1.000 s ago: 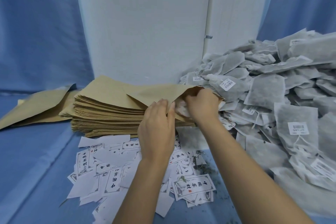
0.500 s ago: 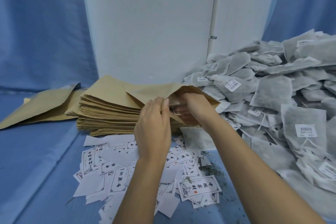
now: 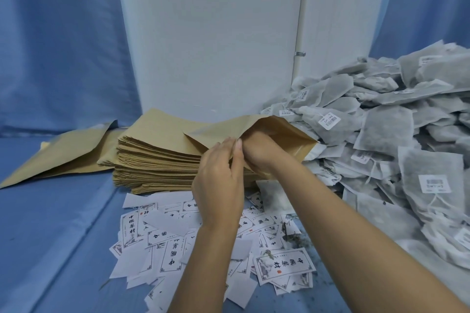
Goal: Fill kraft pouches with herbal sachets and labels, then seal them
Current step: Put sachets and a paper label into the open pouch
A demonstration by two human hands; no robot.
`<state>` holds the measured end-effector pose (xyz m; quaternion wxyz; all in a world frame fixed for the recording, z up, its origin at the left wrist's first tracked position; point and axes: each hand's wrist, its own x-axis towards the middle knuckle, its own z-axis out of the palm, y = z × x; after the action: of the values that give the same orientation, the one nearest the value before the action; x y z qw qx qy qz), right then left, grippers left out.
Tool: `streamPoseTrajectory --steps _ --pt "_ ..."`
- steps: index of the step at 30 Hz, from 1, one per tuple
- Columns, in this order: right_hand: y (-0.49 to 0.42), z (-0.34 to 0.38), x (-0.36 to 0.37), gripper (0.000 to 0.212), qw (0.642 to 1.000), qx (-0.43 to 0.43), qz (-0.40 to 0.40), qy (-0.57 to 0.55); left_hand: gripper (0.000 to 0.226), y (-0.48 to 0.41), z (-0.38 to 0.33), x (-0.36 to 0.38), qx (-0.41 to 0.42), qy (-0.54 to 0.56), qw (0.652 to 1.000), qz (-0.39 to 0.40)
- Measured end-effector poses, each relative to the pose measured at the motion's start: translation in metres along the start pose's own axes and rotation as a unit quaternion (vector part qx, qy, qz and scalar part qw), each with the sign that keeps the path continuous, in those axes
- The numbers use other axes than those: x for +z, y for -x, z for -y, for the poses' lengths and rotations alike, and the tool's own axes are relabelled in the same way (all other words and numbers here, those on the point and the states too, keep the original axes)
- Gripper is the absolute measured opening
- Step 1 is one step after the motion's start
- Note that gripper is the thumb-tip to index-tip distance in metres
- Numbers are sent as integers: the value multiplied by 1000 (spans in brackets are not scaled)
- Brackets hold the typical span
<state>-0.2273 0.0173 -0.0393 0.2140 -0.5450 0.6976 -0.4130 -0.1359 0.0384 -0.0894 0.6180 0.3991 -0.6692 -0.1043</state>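
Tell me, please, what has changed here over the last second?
The right hand, only at its mouth a second ago, has pushed wrist-deep into the open tan kraft paper pouch. The left hand still pinches the pouch's near lip. The pouch stack, white printed labels and grey sachet heap lie unchanged.

At frame centre the left hand (image 3: 219, 180) pinches the near lip of an open kraft pouch (image 3: 282, 132), while the right hand (image 3: 258, 154) is pushed into its mouth, fingers hidden. The pouch lies atop a stack of pouches (image 3: 157, 160). Printed labels (image 3: 167, 239) scatter below, and sachets (image 3: 396, 150) heap at right.
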Motion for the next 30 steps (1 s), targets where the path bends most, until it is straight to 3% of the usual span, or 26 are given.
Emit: streamPoseTrajectory --steps 2,4,7,10,15,22,30 --pt "4 -8 1 26 996 -36 -65 46 44 -4 4 1 -27 -20 999 17" --pt "17 -20 4 29 974 -108 -192 52 39 -7 7 1 -50 -46 998 19" --pt "42 -46 8 37 928 -219 -302 3 32 -9 7 0 -108 80 991 20" --pt "60 -79 9 38 927 -259 -264 69 24 -10 3 -2 -148 162 976 1" --pt "50 -115 6 20 951 -78 -209 216 16 -11 1 -3 -174 195 965 6" --pt "40 -138 6 54 942 2 -86 323 28 -13 0 -8 -213 264 941 14" --pt "40 -135 3 42 928 5 -156 338 26 -13 7 -7 -230 263 937 20"
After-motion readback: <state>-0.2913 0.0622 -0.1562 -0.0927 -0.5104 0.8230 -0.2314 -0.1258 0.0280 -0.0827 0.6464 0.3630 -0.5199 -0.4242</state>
